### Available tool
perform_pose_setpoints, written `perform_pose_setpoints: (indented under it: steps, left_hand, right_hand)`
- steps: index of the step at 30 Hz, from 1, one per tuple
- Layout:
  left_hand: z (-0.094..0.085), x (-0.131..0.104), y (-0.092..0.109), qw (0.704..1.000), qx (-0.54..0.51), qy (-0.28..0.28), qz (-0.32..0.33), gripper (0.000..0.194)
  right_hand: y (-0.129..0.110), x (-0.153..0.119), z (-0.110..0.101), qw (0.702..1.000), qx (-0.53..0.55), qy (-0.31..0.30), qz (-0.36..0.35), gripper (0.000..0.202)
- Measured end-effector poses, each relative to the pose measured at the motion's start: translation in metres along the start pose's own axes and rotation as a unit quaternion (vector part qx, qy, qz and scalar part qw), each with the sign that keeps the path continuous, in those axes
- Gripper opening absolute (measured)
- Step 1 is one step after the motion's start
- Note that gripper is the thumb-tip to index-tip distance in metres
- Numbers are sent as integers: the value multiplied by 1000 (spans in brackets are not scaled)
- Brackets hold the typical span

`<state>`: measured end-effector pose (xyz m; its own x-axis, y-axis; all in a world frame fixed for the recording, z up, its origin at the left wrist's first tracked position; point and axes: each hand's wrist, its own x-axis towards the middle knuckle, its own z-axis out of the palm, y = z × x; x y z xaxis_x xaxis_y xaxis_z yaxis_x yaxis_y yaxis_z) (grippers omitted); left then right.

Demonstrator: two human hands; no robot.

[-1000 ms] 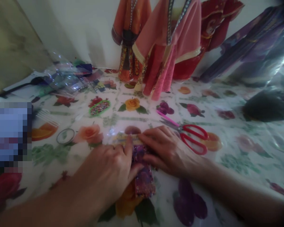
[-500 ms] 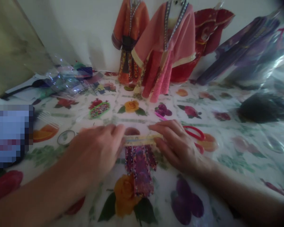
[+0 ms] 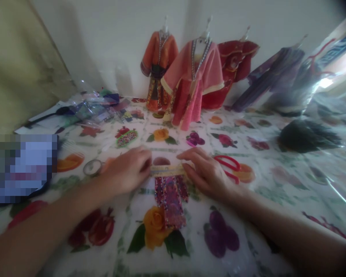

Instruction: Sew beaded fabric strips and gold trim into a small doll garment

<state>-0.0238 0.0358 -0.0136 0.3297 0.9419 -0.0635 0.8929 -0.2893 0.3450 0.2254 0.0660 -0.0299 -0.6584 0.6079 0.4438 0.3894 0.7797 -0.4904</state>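
Note:
A small doll-sized waist piece lies in front of me on the flowered tablecloth. It has a cream waistband (image 3: 167, 169) and purple-pink panels (image 3: 173, 206) edged with coloured beads. My left hand (image 3: 134, 169) is closed on the band's left end, its fingertips partly hidden from view. At the right end, the thumb of my right hand (image 3: 203, 169) presses on the band, with the index finger stretched just above it. The band runs straight between both hands, while the panels point toward me. Red-handled scissors (image 3: 227, 162) lie beside my right hand, partly covered by it.
Doll dresses on small stands line the wall, among them a pink robe (image 3: 194, 73) and an orange robe (image 3: 160, 57). A green-rimmed tray of beads (image 3: 127, 138) sits beyond my left hand. A blurred-out screen (image 3: 31, 165) is at left, a dark bundle (image 3: 307, 134) at right.
My view has tilted upward and shows more of the wall and the stand tops. Both hands remain at the band's ends, and the piece stays in nearly the same place.

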Motion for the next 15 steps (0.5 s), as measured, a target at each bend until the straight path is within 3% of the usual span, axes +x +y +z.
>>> perform_pose_setpoints:
  steps: [5, 10, 15]
  left_hand:
    - [-9, -4, 9, 996, -86, -14, -20, 4]
    - [-19, -11, 18, 983, -184, -22, 17, 6]
    - [-22, -12, 19, 989, -145, -25, 2, 4]
  right_hand:
    - [-13, 7, -6, 999, 49, -21, 11, 25]
    - [-27, 16, -10, 986, 126, -91, 63, 37]
    - [-26, 29, -1, 971, 161, -149, 98, 38]
